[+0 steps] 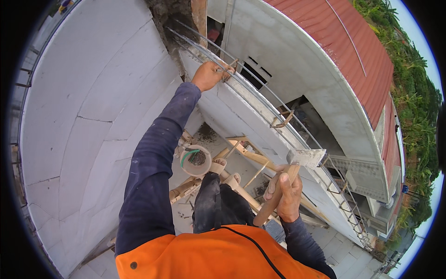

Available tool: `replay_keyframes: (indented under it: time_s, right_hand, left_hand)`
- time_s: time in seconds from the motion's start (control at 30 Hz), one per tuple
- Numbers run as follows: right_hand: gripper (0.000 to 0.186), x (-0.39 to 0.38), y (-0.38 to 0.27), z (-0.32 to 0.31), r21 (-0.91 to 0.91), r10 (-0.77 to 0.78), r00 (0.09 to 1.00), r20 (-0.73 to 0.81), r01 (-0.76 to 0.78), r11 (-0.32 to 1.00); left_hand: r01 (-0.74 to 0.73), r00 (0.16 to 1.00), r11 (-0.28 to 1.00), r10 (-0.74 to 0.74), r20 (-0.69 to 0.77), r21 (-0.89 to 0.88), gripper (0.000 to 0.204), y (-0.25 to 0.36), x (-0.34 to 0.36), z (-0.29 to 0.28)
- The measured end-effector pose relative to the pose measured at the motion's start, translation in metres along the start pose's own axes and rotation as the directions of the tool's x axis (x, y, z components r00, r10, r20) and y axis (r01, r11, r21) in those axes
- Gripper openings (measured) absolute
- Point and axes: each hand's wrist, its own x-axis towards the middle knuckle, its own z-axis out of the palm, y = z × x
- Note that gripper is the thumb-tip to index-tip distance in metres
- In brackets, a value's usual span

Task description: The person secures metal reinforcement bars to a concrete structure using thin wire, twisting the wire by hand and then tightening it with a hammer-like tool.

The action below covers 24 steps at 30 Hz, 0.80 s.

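My left hand (211,76) reaches to the top of a pale block wall (241,104). Its fingers are closed round a rusty steel stirrup (231,69) on the long reinforcing bars (260,100) that run along the wall top. Lower down on the bars sits another rusty stirrup (283,119). In my right hand (289,197) is a wooden-handled hammer (305,157), held upright beside the wall. Its pale, dusty head flares to a broad end and stands apart from the stirrups.
A tall block wall (93,83) rises on the left. Below are a bucket (195,160) with dark thin pieces and a green ring, timber pieces (253,156), and tubular supports near my legs. Beyond the bars stand a grey building (297,56) and a red metal roof (344,42).
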Motion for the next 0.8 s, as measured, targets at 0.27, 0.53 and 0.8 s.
replay_keyframes:
  time_s: [0.27,0.53,0.8]
  right_hand:
    - [0.022,0.080,-0.121,0.056,0.124,-0.821,0.570,0.045,0.812,0.570]
    - [0.034,0.140,-0.156,0.082,0.244,-0.912,0.363,0.193,0.882,0.403]
    - [0.033,0.179,-0.145,0.102,0.293,-0.896,0.390,0.212,0.849,0.439]
  left_hand:
    - [-0.149,0.988,0.976,0.140,0.068,0.160,0.026,-0.012,0.000,-0.008]
    - [-0.329,0.942,0.921,0.304,0.142,0.211,0.017,-0.002,0.002,-0.010]
    - [-0.313,0.929,0.893,0.217,0.299,0.323,0.024,0.005,0.007,-0.019]
